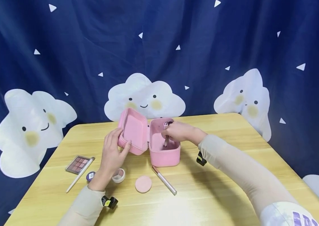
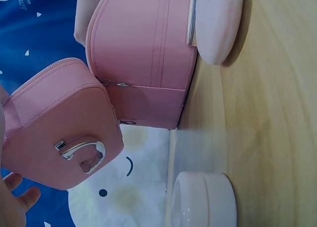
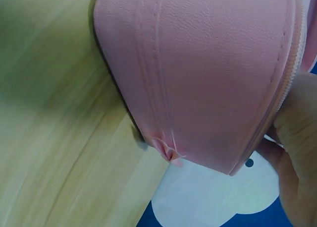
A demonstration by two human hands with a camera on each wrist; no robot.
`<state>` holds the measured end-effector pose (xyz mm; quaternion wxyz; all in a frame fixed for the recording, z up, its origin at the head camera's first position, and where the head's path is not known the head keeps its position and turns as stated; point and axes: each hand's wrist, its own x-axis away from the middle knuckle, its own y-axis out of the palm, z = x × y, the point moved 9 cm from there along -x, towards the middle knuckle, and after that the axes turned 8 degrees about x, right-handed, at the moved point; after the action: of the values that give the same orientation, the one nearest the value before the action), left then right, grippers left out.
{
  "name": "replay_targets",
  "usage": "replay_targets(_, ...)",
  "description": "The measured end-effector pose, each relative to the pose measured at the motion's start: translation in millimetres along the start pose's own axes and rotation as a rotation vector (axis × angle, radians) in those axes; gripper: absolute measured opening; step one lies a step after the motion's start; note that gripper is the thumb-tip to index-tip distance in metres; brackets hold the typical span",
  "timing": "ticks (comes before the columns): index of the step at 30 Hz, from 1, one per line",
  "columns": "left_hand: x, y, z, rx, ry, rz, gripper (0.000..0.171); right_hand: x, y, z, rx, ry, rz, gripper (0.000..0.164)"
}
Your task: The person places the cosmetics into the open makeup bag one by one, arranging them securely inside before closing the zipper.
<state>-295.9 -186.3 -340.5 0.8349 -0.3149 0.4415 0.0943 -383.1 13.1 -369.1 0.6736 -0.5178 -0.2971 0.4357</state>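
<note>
Navy curtain with smiling white clouds (image 1: pixel 145 97) backs your wood-grain desk (image 1: pixel 204 188). Left to right:

Eyeshadow palette (image 1: pixel 77 164) sits near the desk's left edge, a white-handled makeup brush (image 1: pixel 81 175) slanting along its right side, tip toward the far edge. Small purple round jar (image 1: pixel 90 176) with a white label is next, just left of your left wrist.

Your left hand (image 1: pixel 112 150) grips the rim of the pink case lid (image 1: pixel 135 130), thumb across the near corner, fingers spread on the left side. Lid is swung left, tilted, off the desk; silver handle (image 2: pixel 81 152) on its outer face.

White round pot (image 1: pixel 118 175) sits right of that wrist, then a pink round puff (image 1: pixel 143 184), then a slim silver tube (image 1: pixel 165 181) with a rose-brown end beside the case's front.

Pink cosmetic case (image 1: pixel 165 158) stands upright by the middle of the desk's far edge. Your right hand (image 1: pixel 177 131) reaches in over its right rim, fingers curled, pinching a slim item (image 1: pixel 166 142); can't tell exactly what.
</note>
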Motion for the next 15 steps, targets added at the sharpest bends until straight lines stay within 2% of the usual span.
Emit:
replay_targets(10, 1.3, -1.3, 2.1, -0.003, 0.007, 0.002, 0.055, -13, 19, -1, -0.035, -0.013, -0.208, 0.02)
replay_targets(15, -0.4, -1.9, 3.3, -0.003, 0.008, 0.007, 0.056, -16, 24, -2, 0.007, -0.014, -0.286, 0.023)
